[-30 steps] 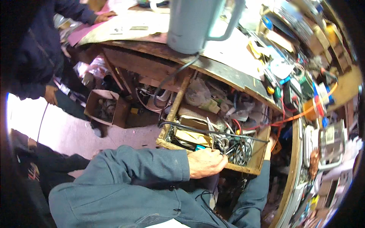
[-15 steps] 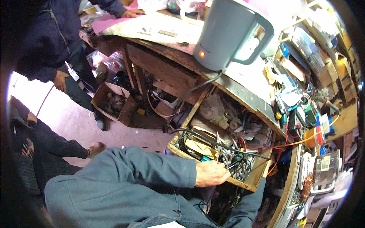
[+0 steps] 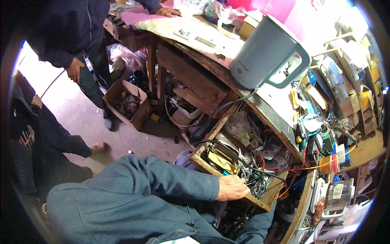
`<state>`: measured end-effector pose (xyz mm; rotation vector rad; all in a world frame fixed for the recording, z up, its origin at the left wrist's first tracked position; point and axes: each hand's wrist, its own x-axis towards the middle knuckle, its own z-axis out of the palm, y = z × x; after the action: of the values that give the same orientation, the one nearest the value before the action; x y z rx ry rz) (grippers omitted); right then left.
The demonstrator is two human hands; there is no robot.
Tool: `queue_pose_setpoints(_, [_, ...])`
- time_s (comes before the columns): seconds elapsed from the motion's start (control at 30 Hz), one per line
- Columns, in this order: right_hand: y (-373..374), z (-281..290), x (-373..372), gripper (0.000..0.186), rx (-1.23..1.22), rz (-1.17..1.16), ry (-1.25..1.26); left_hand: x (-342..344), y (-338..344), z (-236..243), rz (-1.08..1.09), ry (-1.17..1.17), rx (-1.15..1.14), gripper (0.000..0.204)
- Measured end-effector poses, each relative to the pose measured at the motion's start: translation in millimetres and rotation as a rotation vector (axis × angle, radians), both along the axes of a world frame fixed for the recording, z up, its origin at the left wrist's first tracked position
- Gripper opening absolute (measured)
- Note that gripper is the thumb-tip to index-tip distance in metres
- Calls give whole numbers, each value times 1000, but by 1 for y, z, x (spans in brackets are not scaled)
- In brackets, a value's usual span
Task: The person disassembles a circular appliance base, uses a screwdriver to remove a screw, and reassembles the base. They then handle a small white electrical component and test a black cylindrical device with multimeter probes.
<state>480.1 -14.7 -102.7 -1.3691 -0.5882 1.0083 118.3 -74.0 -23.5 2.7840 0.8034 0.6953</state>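
Observation:
A wooden drawer (image 3: 213,172) stands pulled out from under the workbench, packed with cables, plastic bags and tools. My left hand (image 3: 232,188) is closed over its front edge, the fingertips curling inside. Beside those fingers lie grey and black cables (image 3: 258,185) and a yellow packet (image 3: 222,162). A black power cord (image 3: 231,149) crosses the top of the drawer. My right forearm, in a dark sleeve (image 3: 260,227), reaches down by the drawer's right front corner. The drawer's side hides my right hand.
A grey electric kettle (image 3: 266,53) stands on the workbench (image 3: 280,103) above the drawer. Orange and red wires (image 3: 313,166) run to the right, near a clear-lidded container (image 3: 339,195). An open cardboard box (image 3: 140,107) sits on the floor. Two people are at the left.
The whole view has shifted, with the bench and kettle now further right. The kettle's orange light has gone out. My right hand, partly seen earlier by the drawer's side, is now hidden.

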Motion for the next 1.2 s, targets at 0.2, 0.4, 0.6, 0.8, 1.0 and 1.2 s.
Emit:
queue_pose_setpoints(0.2, [-1, 12, -8, 49, 33, 134, 133, 4, 2, -11, 11, -37, 21, 25])
queue_pose_setpoints(0.4, [-2, 29, -9, 53, 104, 347, 242, 0, -3, -4, 44, -1, 6, 34])
queue_pose_setpoints(0.6, [-19, 63, 52, 46, 180, 1016, 686, -6, 3, 17, 154, -326, 287, 37])
queue_pose_setpoints(0.8, [-53, 192, -59, 40, 455, 516, 1178, -49, 16, 28, 297, -120, 342, 33])
queue_pose_setpoints(1.0, [-18, 245, -140, 34, 570, 844, 1021, -119, 5, 68, 435, -238, 250, 27])
queue_pose_setpoints(1.2, [57, 273, -225, 24, 371, 732, 162, -198, -2, 98, 780, -563, 218, 16])
